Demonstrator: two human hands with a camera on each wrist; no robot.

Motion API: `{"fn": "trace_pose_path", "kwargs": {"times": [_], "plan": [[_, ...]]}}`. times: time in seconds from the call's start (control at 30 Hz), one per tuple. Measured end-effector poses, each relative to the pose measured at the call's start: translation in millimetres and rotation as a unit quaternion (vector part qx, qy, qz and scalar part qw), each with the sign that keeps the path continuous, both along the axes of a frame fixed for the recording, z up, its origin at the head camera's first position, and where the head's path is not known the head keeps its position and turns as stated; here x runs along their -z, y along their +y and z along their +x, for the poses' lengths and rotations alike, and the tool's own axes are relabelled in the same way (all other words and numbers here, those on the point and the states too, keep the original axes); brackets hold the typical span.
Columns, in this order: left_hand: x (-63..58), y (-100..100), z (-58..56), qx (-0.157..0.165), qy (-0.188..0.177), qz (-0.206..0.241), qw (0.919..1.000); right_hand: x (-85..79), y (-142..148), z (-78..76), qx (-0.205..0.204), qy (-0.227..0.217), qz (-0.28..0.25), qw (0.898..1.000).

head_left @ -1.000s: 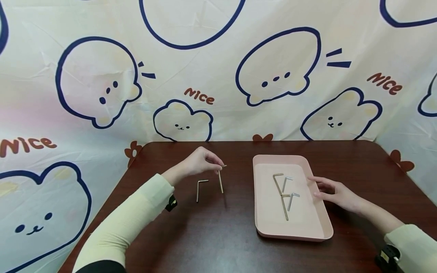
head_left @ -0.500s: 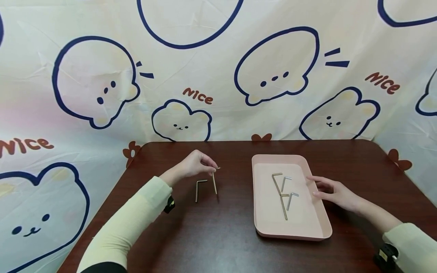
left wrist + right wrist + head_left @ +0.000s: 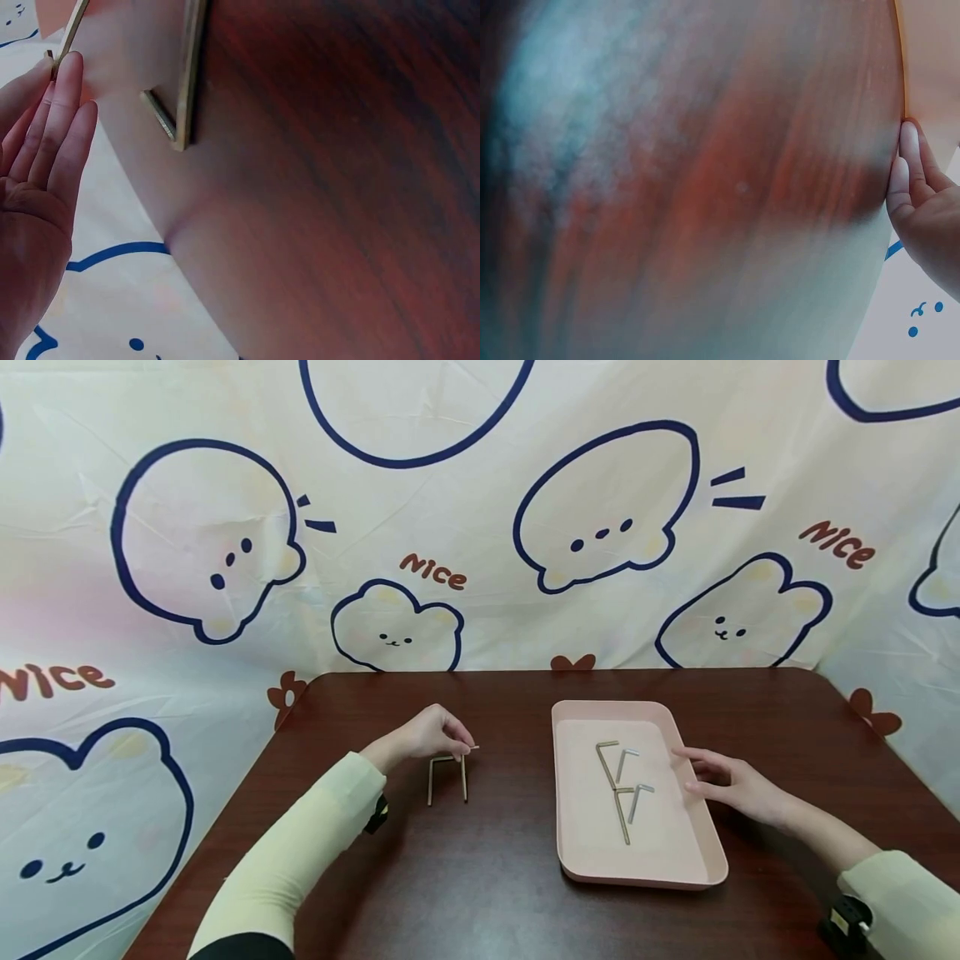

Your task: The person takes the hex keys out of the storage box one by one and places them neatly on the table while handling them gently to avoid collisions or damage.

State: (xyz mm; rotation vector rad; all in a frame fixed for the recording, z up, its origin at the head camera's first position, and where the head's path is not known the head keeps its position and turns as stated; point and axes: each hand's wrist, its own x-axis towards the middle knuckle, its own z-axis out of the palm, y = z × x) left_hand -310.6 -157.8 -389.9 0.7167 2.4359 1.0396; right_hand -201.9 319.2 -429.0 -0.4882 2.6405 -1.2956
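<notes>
My left hand (image 3: pixel 435 733) pinches the short arm of a brass-coloured hex key (image 3: pixel 464 781) between thumb and fingertips. Its long arm points toward the near side; whether it touches the table I cannot tell. Just left of it a second brass-coloured hex key (image 3: pixel 185 82) lies on the table, partly covered by the hand in the head view. My right hand (image 3: pixel 738 785) touches the right rim of a pink tray (image 3: pixel 641 875) with fairly straight fingertips. In the tray lie two brass-coloured hex keys (image 3: pixel 622 817) and two smaller silver ones (image 3: pixel 634 803).
The dark wooden table (image 3: pixel 480 893) runs back to a cloth backdrop (image 3: pixel 480 527) printed with cartoon animals. More of the cloth hangs at both sides. The tray stands right of the table's middle.
Lowering and shifting slightly left and nearer, my left hand has brought the held hex key beside the one on the table. The right hand and tray stay in place.
</notes>
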Motion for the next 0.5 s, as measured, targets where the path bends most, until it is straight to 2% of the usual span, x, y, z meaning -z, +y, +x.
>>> {"fn": "trace_pose_path", "kwargs": {"times": [0.13, 0.3, 0.5], "plan": [[5.7, 0, -2.1, -0.006, -0.001, -0.017, 0.9998, 0.5, 0, -0.1, 0.002, 0.001, 0.000, 1.000], [12.5, -1, -5.5, -0.011, 0.026, -0.035, 0.9990, 0.8, -1, -0.6, 0.006, 0.003, 0.006, 1.000], [19.6, -2, -8.1, -0.014, 0.039, -0.035, 0.9985, 0.1, 0, -0.1, 0.005, 0.000, 0.004, 1.000]]}}
